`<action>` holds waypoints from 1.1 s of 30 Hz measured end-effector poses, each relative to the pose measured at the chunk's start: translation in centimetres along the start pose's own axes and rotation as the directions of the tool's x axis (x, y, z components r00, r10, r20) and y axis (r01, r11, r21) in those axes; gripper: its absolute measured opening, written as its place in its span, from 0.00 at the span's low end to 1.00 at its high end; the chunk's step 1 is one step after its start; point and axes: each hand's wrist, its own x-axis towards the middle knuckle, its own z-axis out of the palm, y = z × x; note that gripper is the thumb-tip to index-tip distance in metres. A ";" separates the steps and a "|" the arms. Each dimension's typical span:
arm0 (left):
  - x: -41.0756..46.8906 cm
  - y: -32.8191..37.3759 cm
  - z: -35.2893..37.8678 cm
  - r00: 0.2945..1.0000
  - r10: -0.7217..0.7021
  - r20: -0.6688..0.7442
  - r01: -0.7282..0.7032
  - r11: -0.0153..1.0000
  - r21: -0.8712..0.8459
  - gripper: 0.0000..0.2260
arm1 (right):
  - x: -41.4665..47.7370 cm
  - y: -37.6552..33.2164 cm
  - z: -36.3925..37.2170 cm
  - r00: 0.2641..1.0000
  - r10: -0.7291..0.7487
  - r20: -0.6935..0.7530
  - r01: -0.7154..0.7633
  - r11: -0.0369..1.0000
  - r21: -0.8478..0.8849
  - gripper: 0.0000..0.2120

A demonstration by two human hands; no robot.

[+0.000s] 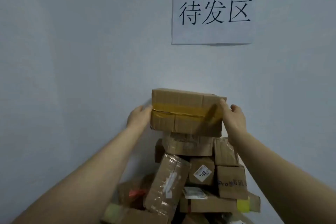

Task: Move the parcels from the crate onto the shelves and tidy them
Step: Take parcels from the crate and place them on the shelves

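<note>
Wall (91, 60) close behind parcel stack (190, 169)

A white paper sign (211, 13) on the wall (91, 42) reads 待发区 in large black characters, a tilted white sticker (202, 172) on a small box (201, 164) shows digits that look like 301, and a larger box (231, 190) to its right bears "Pro" before blurred characters.

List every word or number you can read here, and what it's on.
"待发区": paper sign.
"Pro", then blurred characters: lower-right box.
"301", apparently, turned sideways: diamond sticker; its other print is too blurred.
White label beneath: unreadable.
</note>
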 end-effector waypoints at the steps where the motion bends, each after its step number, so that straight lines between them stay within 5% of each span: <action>1: 1.0 0.1 0.2 1.000 0.006 -0.005 -0.006 1.000 -0.025 0.26 | 0.2 -0.3 0.2 1.000 0.019 -0.012 -0.019 1.000 0.016 0.32; 8: 3.1 2.2 1.9 0.996 -0.039 0.077 0.055 0.972 -0.230 0.30 | 0.7 -1.5 1.5 0.995 0.101 0.017 -0.102 0.981 0.162 0.21; 18: -2.9 3.7 0.1 0.985 -0.056 -0.161 -0.020 0.900 -0.436 0.21 | -3.2 -2.3 -0.8 0.997 -0.082 0.005 0.074 0.917 0.392 0.09; 24: -11.8 2.8 -3.3 0.933 -0.092 -0.348 -0.101 0.861 -0.499 0.19 | -7.5 -2.4 -3.4 0.965 -0.038 0.260 -0.095 0.871 0.481 0.08; 26: -15.1 2.0 -4.6 0.906 -0.093 -0.412 -0.130 0.867 -0.481 0.18 | -9.4 -2.0 -4.1 0.911 0.008 0.413 -0.202 0.881 0.429 0.10; 30: -22.0 1.4 -7.5 0.845 -0.055 -0.531 -0.174 0.912 -0.372 0.15 | -14.1 -0.2 -5.2 0.651 0.142 0.746 -0.466 0.851 0.245 0.20; 33: -27.0 1.1 -9.8 0.796 0.083 -0.599 -0.168 0.982 -0.087 0.20 | -17.5 0.9 -5.2 0.510 0.234 0.828 -0.568 0.814 0.120 0.25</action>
